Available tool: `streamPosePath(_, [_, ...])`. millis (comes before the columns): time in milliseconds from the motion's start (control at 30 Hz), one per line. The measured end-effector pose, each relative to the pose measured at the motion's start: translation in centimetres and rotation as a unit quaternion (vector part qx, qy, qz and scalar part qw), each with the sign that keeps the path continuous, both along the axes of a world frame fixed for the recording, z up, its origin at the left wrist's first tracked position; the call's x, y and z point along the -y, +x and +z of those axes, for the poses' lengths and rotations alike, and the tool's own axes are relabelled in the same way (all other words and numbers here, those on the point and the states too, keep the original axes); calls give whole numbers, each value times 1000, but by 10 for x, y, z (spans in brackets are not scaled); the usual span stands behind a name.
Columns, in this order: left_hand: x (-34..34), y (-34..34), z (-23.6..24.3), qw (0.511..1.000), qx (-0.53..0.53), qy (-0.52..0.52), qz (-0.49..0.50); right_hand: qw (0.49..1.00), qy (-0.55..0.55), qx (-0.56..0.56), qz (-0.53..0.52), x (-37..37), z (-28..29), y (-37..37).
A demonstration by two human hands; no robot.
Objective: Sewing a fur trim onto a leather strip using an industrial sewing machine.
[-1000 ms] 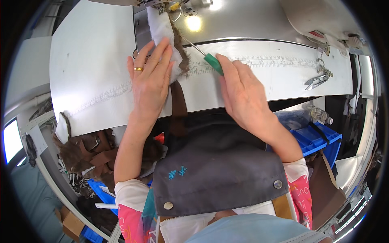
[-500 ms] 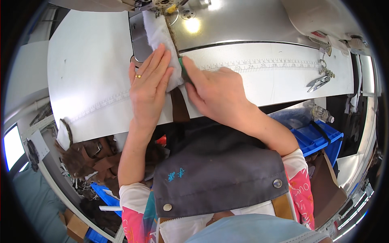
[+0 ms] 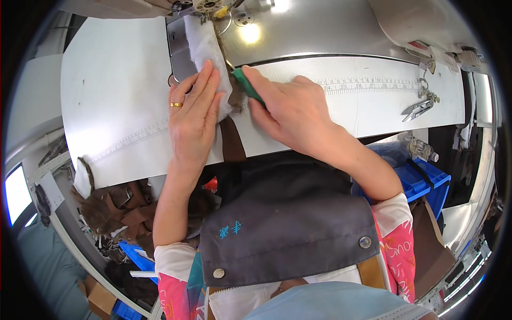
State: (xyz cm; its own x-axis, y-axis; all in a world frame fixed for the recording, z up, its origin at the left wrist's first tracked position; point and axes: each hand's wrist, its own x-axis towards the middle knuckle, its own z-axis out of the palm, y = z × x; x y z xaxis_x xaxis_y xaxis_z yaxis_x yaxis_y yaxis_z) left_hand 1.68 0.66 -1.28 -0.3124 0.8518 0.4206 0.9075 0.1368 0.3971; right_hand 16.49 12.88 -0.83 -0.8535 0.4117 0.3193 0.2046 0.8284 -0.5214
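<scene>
A strip of white fluffy material (image 3: 205, 44) with brown fur along its right edge runs under the head of a sewing machine (image 3: 208, 6). My left hand (image 3: 193, 114), a gold ring on one finger, lies flat on the near part of the strip with fingers stretched out. My right hand (image 3: 296, 109) is closed round a green-handled awl (image 3: 246, 85). Its thin metal tip points toward the strip's right edge, and whether it touches the fur I cannot tell. A brown band (image 3: 232, 140) hangs from the strip's near end over the table edge.
A printed ruler (image 3: 368, 85) runs along the white table (image 3: 117, 69). Small thread snips (image 3: 417, 109) lie at the right. Brown scraps (image 3: 133, 208) sit below the table at left. A blue crate (image 3: 426, 184) and a clear plastic bottle (image 3: 423, 149) are at the lower right.
The awl has drawn slightly away from the strip, so its metal tip and the brown fur edge now show. My left hand has shifted a little left with the strip.
</scene>
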Motion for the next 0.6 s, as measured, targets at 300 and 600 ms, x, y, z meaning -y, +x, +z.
streamPosePath(300, [0, 6, 6, 1000, -2, -11, -16, 996, 12, 55, 76, 29, 7, 20])
streamPosePath(600, [3, 7, 1, 997, -69, 24, -19, 997, -69, 5, 20, 35, 14, 60])
